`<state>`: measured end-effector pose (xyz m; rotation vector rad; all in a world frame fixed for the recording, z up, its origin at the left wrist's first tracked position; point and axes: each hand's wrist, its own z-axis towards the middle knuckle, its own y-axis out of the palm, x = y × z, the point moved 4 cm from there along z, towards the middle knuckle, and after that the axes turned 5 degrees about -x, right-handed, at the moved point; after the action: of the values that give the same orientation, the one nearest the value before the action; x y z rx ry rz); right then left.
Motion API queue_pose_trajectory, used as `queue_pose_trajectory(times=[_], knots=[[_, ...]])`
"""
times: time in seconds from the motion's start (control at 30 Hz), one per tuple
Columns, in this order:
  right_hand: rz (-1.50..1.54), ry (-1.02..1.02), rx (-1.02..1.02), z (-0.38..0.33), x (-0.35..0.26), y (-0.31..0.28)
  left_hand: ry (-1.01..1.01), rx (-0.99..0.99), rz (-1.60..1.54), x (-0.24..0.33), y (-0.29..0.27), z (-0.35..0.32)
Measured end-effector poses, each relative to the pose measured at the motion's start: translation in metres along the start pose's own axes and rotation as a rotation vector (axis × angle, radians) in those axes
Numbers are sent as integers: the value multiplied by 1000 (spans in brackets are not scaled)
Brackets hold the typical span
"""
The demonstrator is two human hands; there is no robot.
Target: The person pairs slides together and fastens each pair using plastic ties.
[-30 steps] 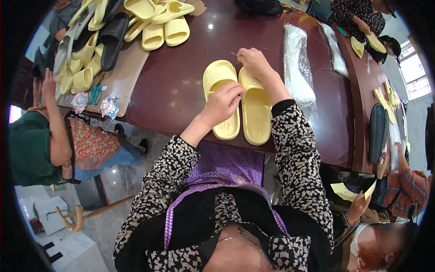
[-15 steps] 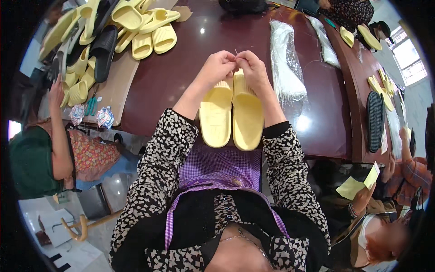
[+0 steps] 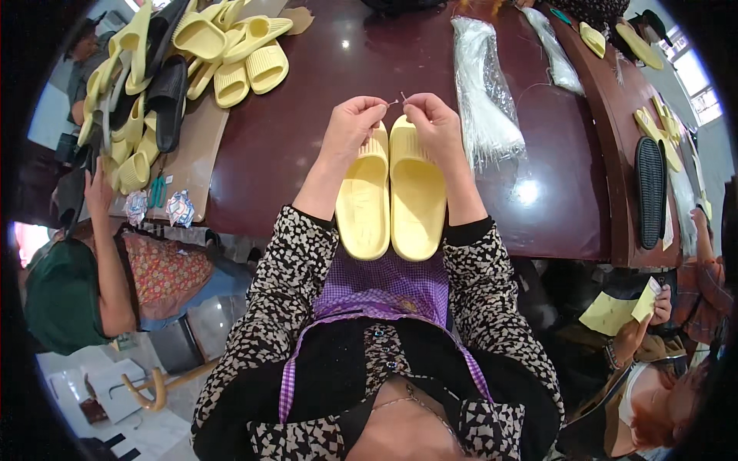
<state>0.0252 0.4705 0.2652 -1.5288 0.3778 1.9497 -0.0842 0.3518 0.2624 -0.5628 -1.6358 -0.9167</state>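
Note:
A pair of yellow slide slippers [image 3: 364, 211] stands side by side at the table's near edge, toes away from me. Above their toes, my left hand [image 3: 350, 127] and my right hand [image 3: 435, 127] face each other with thumbs and forefingers pinched. Between them show the two small ends of a thin, pale plastic fastener [image 3: 394, 102], one out of each pinch and a little apart. How the strand runs behind the fingers is hidden. My right wrist is beside the right slipper's strap.
Right of my hands lies a plastic-wrapped bundle of white strands [image 3: 486, 100], with a smaller bundle [image 3: 555, 58] beyond. Yellow and black slippers [image 3: 231, 46] are heaped at the far left, near teal-handled scissors [image 3: 157, 190]. A black slipper [image 3: 650, 192] is at right. Co-workers sit on both sides.
My hands have drawn slightly apart, so the fastener's two ends now show separately. The view has shifted a little. At right, a co-worker's hands have moved on a yellow paper.

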Motion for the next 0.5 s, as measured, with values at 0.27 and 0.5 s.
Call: queue_pose_trajectory(times=[0.27,0.5], knots=[[-397,-229,32,-2,-21,1,5,2,-59,4,2,2],[-416,-312,70,-3,-20,0,10,-12,-21,5,7,3]])
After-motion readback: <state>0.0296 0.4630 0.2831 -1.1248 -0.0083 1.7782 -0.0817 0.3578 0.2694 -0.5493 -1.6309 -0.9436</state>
